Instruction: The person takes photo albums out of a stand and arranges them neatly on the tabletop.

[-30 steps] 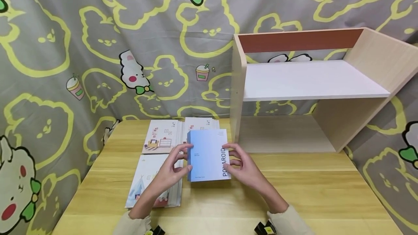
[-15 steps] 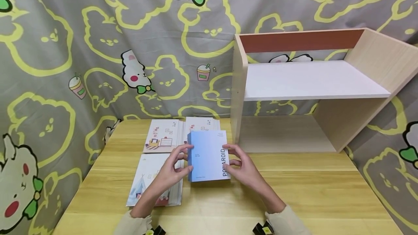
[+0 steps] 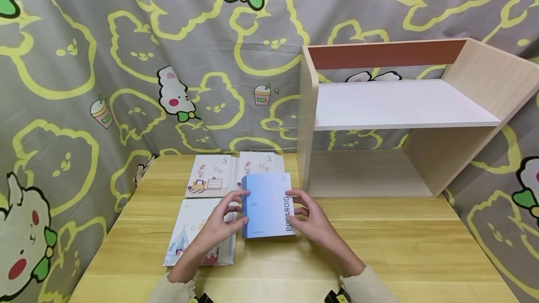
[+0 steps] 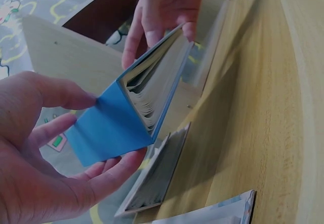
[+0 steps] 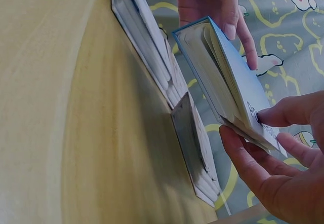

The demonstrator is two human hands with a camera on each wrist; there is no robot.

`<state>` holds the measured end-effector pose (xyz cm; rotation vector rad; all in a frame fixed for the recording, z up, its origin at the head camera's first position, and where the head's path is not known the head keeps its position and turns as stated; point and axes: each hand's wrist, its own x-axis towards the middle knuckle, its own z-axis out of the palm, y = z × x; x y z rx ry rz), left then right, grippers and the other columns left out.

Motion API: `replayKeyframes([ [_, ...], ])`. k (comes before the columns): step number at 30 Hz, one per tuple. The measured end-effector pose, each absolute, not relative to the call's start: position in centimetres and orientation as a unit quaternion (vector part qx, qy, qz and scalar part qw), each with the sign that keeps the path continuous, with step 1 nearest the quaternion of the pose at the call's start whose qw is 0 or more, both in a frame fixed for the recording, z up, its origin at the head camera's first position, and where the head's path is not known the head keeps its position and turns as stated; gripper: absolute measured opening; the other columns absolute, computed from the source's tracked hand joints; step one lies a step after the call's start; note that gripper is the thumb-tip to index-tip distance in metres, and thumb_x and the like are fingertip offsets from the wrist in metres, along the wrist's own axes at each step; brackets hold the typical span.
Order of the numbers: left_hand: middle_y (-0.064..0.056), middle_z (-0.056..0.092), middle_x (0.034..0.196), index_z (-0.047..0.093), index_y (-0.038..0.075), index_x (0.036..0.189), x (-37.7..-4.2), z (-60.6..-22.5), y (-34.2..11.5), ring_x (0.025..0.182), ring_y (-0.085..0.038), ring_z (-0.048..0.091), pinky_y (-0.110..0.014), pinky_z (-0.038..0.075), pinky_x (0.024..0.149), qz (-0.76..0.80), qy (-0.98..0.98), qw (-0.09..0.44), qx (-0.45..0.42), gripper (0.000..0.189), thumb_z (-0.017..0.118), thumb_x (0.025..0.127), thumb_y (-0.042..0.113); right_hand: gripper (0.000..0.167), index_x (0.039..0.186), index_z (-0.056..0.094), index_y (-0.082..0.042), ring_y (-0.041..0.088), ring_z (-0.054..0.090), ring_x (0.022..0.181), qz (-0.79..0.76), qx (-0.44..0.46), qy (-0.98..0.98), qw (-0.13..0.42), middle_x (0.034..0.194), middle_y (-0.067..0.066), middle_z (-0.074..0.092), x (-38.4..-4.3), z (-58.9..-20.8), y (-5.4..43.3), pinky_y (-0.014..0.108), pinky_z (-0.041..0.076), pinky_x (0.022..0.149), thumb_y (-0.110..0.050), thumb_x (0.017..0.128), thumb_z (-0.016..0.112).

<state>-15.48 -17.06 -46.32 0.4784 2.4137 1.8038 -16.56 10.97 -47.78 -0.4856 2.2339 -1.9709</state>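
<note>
A blue photo album with "POLAROID" printed along its right side is held above the wooden table between both hands. My left hand grips its blue spine, thumb on the front cover and fingers beneath. On the opposite edge, my right hand pinches the covers, its thumb on the printed front. The album's page block shows between covers that stand slightly apart. Beside and behind it lie white illustrated albums: one at back left, one partly hidden behind the blue album, and one at front left.
A two-level wooden shelf unit with a white middle board stands at the right rear of the table. A grey patterned curtain hangs behind and at the sides.
Both hands have brought the blue album slightly lower and closer to the body. Their grip on it looks the same. The other albums lie where they were.
</note>
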Motion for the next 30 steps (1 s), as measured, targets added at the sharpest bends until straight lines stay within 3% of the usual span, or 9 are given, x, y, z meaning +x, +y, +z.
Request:
replayKeyframes([
  [11,-0.019,0.047,0.139,0.051,0.018,0.146,-15.0,-46.2,-17.4,0.111,-0.038,0.06,-0.041,0.057,0.082,0.563,0.811,0.067,0.145,0.062,0.076,0.091,0.006,0.058,0.141,0.054,-0.005,0.033,0.067,0.101,-0.646,-0.141,0.746,0.082,0.14,0.025,0.055,-16.2,-48.2,10.7,0.03,0.059,0.08,0.01,0.088,0.071],
  [23,-0.022,0.048,0.138,0.05,0.014,0.147,-15.3,-47.2,-17.9,0.113,-0.039,0.058,-0.048,0.052,0.091,0.558,0.813,0.1,0.134,0.06,0.074,0.092,0.006,0.056,0.14,0.053,-0.002,0.032,0.07,0.099,-0.648,-0.143,0.741,0.102,0.138,0.025,0.055,-16.2,-49.0,10.2,0.03,0.06,0.077,0.009,0.088,0.072],
  [30,-0.023,0.048,0.137,0.049,0.014,0.147,-15.5,-47.5,-18.2,0.115,-0.039,0.056,-0.045,0.052,0.089,0.558,0.812,0.111,0.132,0.059,0.072,0.093,0.004,0.056,0.141,0.051,-0.001,0.034,0.069,0.101,-0.656,-0.144,0.732,0.113,0.133,0.027,0.058,-16.2,-49.4,9.9,0.032,0.06,0.078,0.008,0.09,0.071],
])
